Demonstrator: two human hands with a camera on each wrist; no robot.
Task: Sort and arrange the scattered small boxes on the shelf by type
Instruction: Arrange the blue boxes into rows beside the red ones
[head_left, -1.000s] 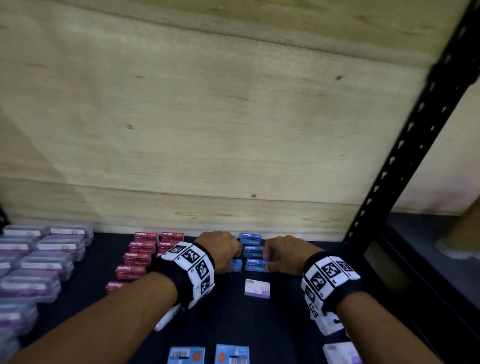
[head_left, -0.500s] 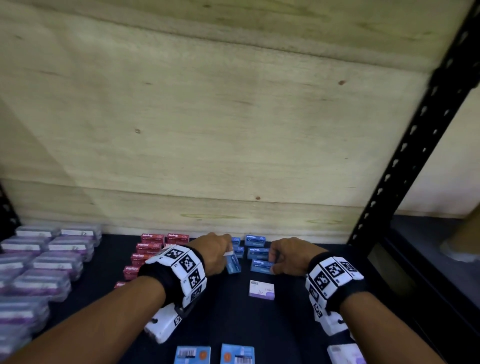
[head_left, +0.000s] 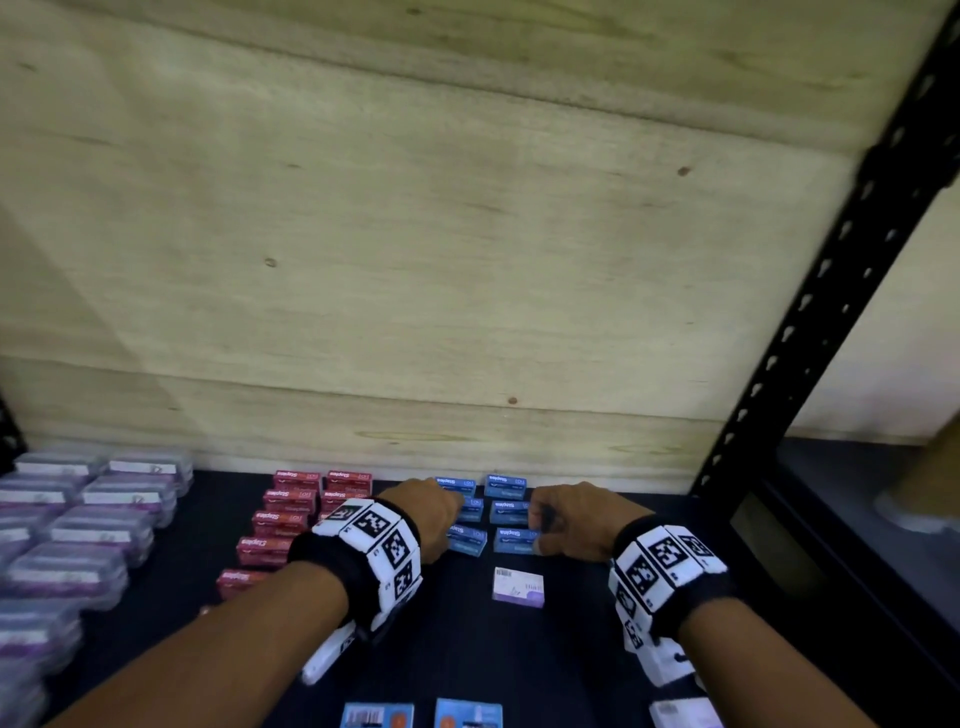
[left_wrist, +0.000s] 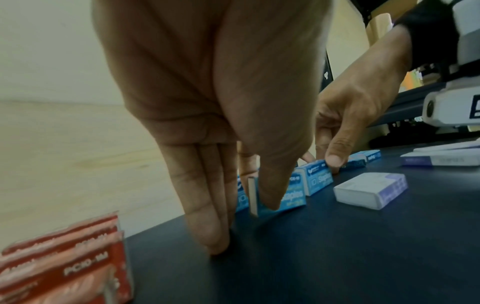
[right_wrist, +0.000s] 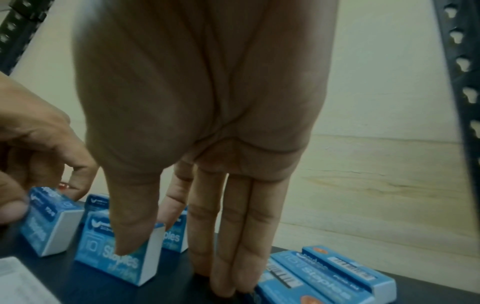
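Since earlier, left hand (head_left: 434, 512) sets its blue staple box (left_wrist: 275, 197) into the blue rows, thumb-and-fingers pinching; right hand (head_left: 571, 519) pinches a neighbouring blue box (right_wrist: 116, 248), squaring it by type.

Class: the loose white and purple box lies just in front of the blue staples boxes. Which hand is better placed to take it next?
Right hand: the white and purple box lies nearer it, below its thumb.

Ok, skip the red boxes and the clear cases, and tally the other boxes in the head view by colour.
Blue staples boxes, standing: 6
Pale blue boxes, flat at the near edge: 2
White-and-purple boxes: 2
Total: 10
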